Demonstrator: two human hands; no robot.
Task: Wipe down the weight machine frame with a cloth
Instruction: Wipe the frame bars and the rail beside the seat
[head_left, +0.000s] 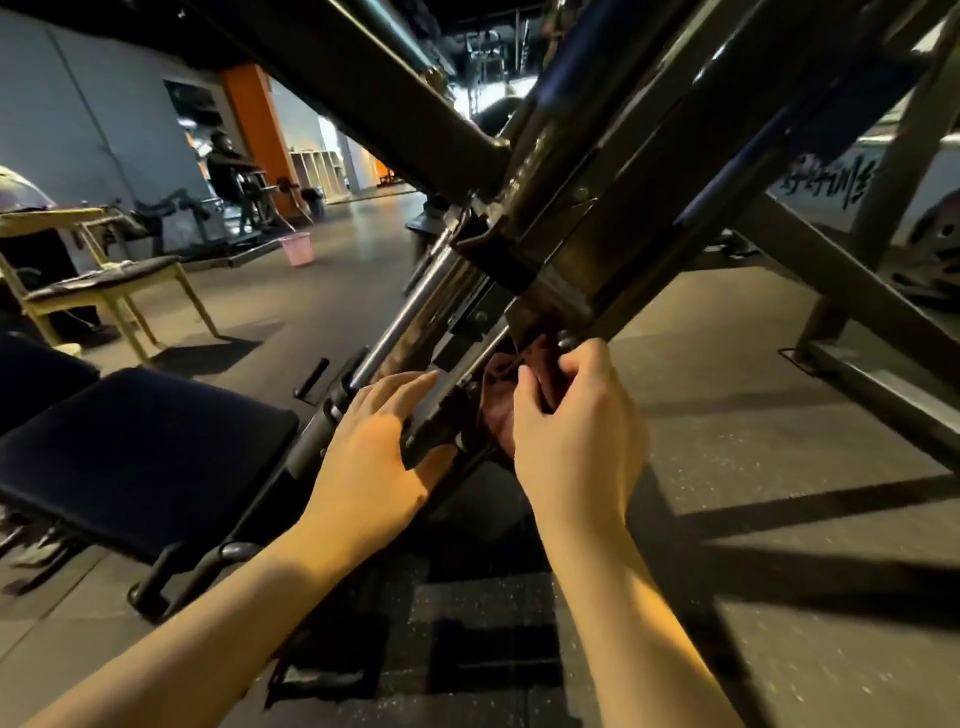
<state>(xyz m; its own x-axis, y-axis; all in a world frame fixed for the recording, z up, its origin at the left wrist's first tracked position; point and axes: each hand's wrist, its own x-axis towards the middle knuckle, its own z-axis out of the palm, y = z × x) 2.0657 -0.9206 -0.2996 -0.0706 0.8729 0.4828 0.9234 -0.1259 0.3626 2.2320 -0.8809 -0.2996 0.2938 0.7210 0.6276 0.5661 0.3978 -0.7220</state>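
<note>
The weight machine frame (613, 218) is a set of dark metal beams crossing the view on a slant, with a chrome rod running down its left side. My right hand (576, 415) is closed on a dark red cloth (501, 384), pressing it against the underside of the slanted beam near a bolt. Most of the cloth is hidden by my fingers and the beam. My left hand (374, 447) rests flat on the lower part of the same beam, fingers spread along it and thumb hooked under its edge.
A dark padded seat (140, 452) of the machine lies at the lower left. Farther left stands a wooden chair (104, 291), with a pink bucket (297, 248) on the floor behind it. A weight plate (935, 254) sits at the right edge. A person is on a machine in the background.
</note>
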